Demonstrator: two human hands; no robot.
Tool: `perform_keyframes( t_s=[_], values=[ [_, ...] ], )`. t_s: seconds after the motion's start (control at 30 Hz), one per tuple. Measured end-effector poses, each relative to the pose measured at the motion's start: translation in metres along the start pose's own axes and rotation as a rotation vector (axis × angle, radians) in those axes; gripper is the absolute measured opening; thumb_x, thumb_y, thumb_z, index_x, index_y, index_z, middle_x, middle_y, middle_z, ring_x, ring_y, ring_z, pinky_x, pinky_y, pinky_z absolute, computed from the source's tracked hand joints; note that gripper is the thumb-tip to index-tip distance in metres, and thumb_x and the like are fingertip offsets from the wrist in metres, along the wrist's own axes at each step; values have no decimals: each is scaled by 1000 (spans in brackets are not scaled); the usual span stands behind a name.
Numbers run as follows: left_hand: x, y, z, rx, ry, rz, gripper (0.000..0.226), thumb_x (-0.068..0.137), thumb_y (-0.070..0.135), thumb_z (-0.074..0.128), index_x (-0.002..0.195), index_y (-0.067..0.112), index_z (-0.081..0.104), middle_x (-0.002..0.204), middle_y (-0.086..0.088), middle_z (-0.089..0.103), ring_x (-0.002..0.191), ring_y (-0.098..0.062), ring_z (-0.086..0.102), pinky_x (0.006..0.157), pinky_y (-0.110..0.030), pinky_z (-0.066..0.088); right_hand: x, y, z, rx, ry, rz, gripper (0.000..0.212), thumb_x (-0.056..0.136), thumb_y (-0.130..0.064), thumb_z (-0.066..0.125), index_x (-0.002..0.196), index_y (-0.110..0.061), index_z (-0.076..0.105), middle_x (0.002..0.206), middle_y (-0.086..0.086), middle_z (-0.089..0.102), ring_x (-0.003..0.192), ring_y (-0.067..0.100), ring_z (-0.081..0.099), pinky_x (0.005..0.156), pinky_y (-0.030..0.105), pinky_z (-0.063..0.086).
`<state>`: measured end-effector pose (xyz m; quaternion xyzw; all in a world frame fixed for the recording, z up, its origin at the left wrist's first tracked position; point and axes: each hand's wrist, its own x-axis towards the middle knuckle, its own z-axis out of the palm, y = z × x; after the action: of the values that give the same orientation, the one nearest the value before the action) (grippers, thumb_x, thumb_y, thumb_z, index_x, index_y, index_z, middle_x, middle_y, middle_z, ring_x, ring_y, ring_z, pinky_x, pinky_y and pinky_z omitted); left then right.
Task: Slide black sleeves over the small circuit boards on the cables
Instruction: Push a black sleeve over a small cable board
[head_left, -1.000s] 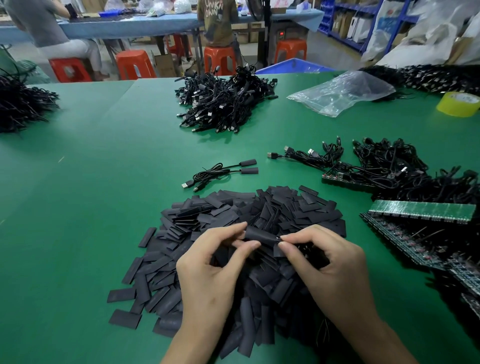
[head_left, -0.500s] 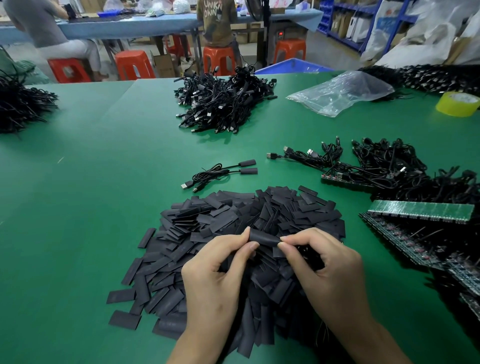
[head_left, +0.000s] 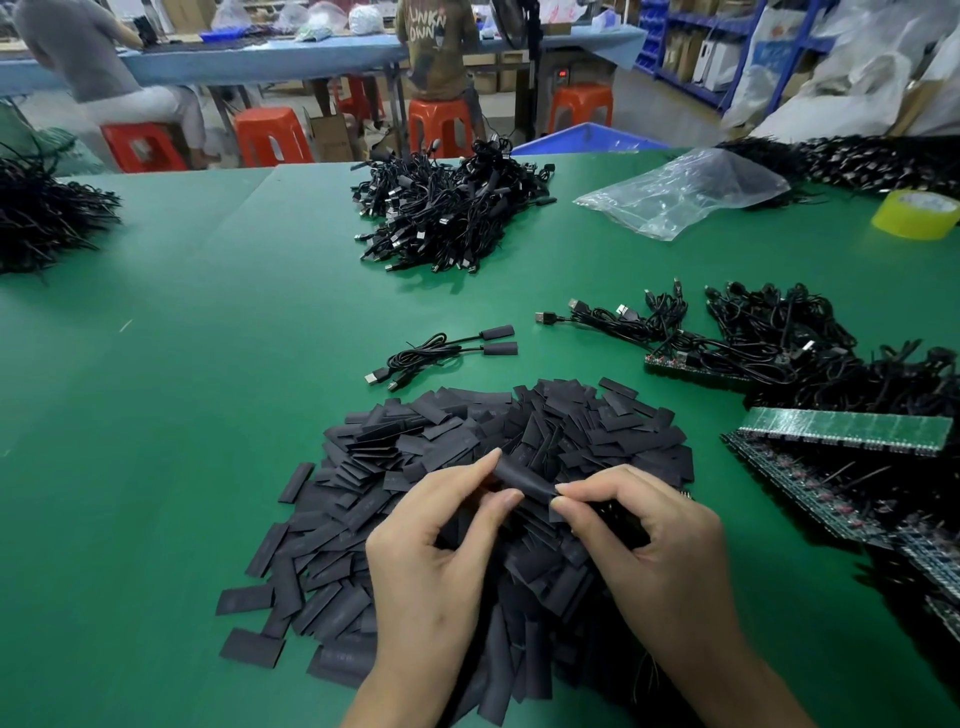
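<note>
A black sleeve (head_left: 522, 480) is held between both hands just above a big pile of flat black sleeves (head_left: 467, 452). My left hand (head_left: 441, 561) pinches its left end with thumb and forefinger. My right hand (head_left: 660, 551) pinches its right end and also curls around something dark with thin cable beneath it; any circuit board there is hidden. Two sleeved cables (head_left: 447, 351) lie side by side beyond the pile. Unsleeved cables with small boards (head_left: 737, 348) are heaped at the right.
A large heap of cables (head_left: 447, 208) sits mid-table at the back, another (head_left: 41, 213) at the far left. A clear plastic bag (head_left: 680, 192) and yellow tape roll (head_left: 917, 214) lie back right. Green board strips (head_left: 841, 431) edge the right. People sit at a far table.
Both hands have lifted the sleeve slightly and tilted it, left end higher. My left thumb and forefinger have shifted along its left end.
</note>
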<state>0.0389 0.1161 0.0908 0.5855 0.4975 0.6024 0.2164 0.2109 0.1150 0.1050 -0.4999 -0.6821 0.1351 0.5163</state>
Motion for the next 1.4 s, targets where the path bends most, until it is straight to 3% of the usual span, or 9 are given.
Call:
perform_keyframes(
  t_s=[0.27,0.43,0.6,0.7,0.83,0.97,1.13,1.23,1.4],
  values=[
    [-3,-2,3,-37,-3,-22,33,85,23,78,116,33,77,100,12,76,94,-14,73,84,-18,53,1,-1,0,-3,4,12,2,84,-23,77,83,-23,76,85,-23,70,83,-3,68,73,9,47],
    [-4,3,5,-48,-26,1,37,90,34,71,126,41,70,104,14,75,95,-11,73,84,-15,52,4,-1,-2,12,28,45,2,84,-23,78,83,-24,77,83,-23,70,81,-2,69,72,10,47],
    [-11,6,14,-32,-162,-48,59,88,39,69,146,36,56,123,17,70,103,-15,71,89,-20,53,8,-3,-7,279,114,249,6,86,-25,80,86,-30,76,75,-8,76,68,10,74,66,19,57],
    [-9,13,19,233,-275,155,32,95,54,63,120,36,72,116,24,66,109,-4,62,92,-35,51,13,-6,-6,592,197,415,6,84,-16,78,84,-19,73,73,10,75,63,19,74,61,22,58],
    [-7,27,32,396,-469,202,38,95,62,55,109,33,77,110,23,69,102,-6,59,89,-35,48,14,-10,-1,785,305,524,11,83,-18,75,83,-10,67,71,16,71,62,21,71,57,22,56],
    [-7,37,39,304,-568,97,33,94,54,55,95,28,75,98,18,69,93,-6,55,88,-36,46,15,-12,0,897,341,561,25,78,-22,73,91,-5,60,73,13,72,65,20,72,59,22,57],
    [-2,48,38,124,-517,-76,19,98,38,59,87,24,67,79,13,69,73,-6,62,76,-30,52,20,-6,-5,978,305,582,34,84,-34,66,103,-6,59,93,15,76,85,25,77,70,24,60],
    [16,46,33,54,-433,-172,25,110,25,45,86,23,55,72,5,74,63,-11,67,68,-29,55,22,5,-9,833,319,583,32,91,-38,60,105,-9,62,98,10,77,88,21,74,71,25,59],
    [71,35,25,80,-351,-216,31,110,29,41,80,26,50,60,1,61,48,-17,57,50,-33,48,16,27,-6,541,180,594,9,103,-22,59,97,-20,66,86,-3,74,78,11,68,66,25,55]
  ],
)
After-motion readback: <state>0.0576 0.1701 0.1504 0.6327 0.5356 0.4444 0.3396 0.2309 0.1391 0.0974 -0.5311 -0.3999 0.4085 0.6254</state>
